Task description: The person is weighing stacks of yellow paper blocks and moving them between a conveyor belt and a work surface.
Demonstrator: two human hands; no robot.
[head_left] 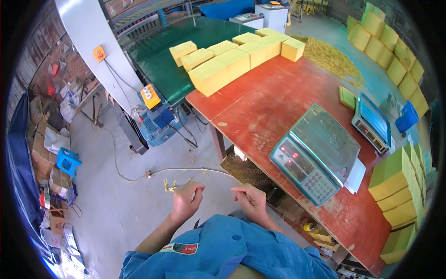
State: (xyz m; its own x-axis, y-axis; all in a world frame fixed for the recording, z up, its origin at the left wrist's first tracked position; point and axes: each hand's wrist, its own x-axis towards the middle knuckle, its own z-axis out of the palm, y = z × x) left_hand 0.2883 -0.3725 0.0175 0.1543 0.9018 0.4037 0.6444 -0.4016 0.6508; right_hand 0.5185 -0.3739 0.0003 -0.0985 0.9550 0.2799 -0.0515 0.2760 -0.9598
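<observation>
My left hand [186, 201] is held in front of my body over the grey floor, its fingers curled into a loose fist with nothing visible in it. To its right, my right hand [251, 202] is also closed, fingers folded in and holding nothing that shows. The hands are apart and touch no object. Nearest my right hand stands a red-topped table [251, 114], its edge just beyond. On it sits a digital weighing scale [304, 172] with a keypad and a flat metal pan. A row of yellow rectangular blocks [223, 67] lines the table's far left edge.
Left of the table runs a green conveyor belt [162, 56], with a blue motor [160, 128] below. A cable [123, 172] crosses the floor. A second scale [373, 118] and stacked yellow blocks [397, 190] stand at right. A blue stool [68, 162] is far left.
</observation>
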